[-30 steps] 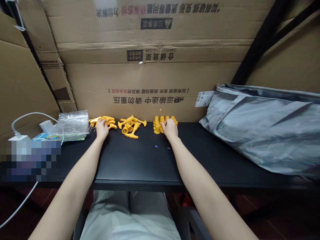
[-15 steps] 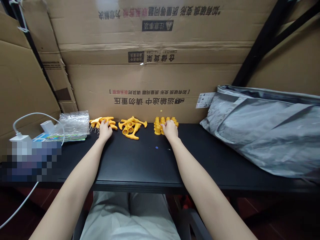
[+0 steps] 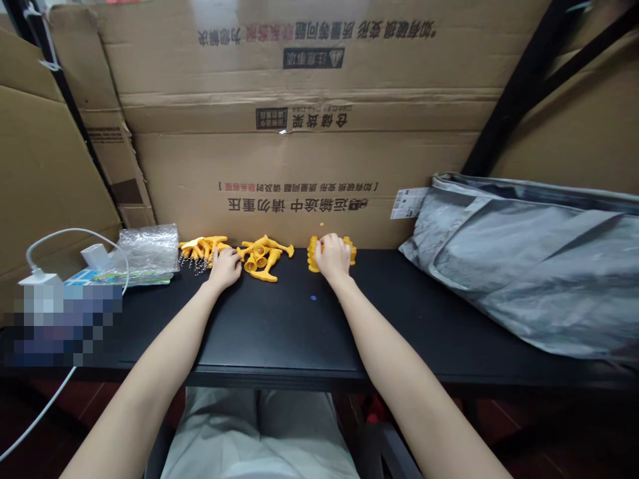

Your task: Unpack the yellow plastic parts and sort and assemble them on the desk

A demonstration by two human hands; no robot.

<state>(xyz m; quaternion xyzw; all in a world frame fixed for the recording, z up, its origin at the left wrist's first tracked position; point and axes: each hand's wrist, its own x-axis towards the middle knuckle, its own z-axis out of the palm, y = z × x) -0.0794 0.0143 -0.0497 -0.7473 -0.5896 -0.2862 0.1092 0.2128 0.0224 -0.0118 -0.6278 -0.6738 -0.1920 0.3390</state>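
My left hand (image 3: 226, 268) has its fingers curled at the right edge of a pile of yellow T-shaped corkscrew handles (image 3: 202, 246), whose metal spirals point forward. Whatever lies under those fingertips is hidden. Beside it is a heap of yellow corkscrews (image 3: 260, 253), some with open cone-shaped ends facing me. Further right, my right hand (image 3: 333, 258) reaches over a tight block of upright yellow bell-shaped sleeves (image 3: 313, 255). Its fingers are bent down around sleeves at the block's left and middle, and its fingertips are partly covered.
Cardboard (image 3: 299, 156) stands behind the black table (image 3: 279, 326). A grey bag (image 3: 524, 266) fills the right side. At left are bubble wrap (image 3: 150, 247), a white charger (image 3: 42, 286) with its cable, and a blurred-out item. A small blue dot (image 3: 313, 298) lies on the tabletop.
My left hand has moved right and a little nearer, off the middle of the handle pile. My right hand has shifted slightly left, covering more of the sleeves.
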